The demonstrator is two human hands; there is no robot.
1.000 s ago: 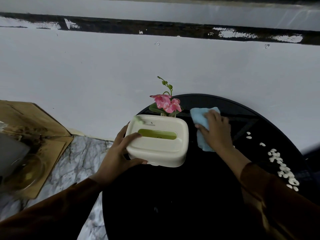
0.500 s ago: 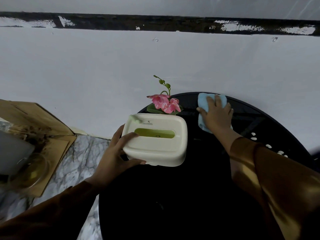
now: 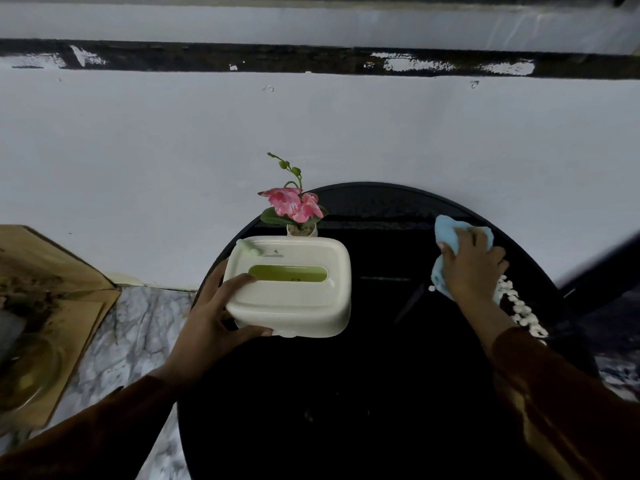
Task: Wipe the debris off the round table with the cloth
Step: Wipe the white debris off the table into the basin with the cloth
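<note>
Right hand (image 3: 472,263) lies palm-down on the light blue cloth (image 3: 446,233), fingers spread over it and pressing it flat to the round black counter (image 3: 346,393), to the right of the tissue box (image 3: 289,285) and toward the counter's right rim. Left hand (image 3: 216,320) grips the near-left corner of the tissue box, thumb along its front edge and fingers curled onto the lid; whether the box is lifted or just steadied on the counter cannot be told. Step in hand, as judged: sweeping the white debris (image 3: 519,306) toward the right rim and off. To do it well, keep the palm flat and the cloth bunched ahead of the fingers so bits are pushed, not rolled under; work in one direction outward from the tissue box; overlap the passes; watch the stray fleck just left of the cloth's lower edge, which a rightward stroke would likely miss. The debris sits as a loose line of small white pieces, pale and pebble-like, running from beside the wrist down along the right rim, well right of the tissue box. The cloth looks soft, crumpled, partly hidden under the hand. A small potted pink orchid (image 3: 294,206) stands just behind the tissue box; best kept out of the sweep.
</note>
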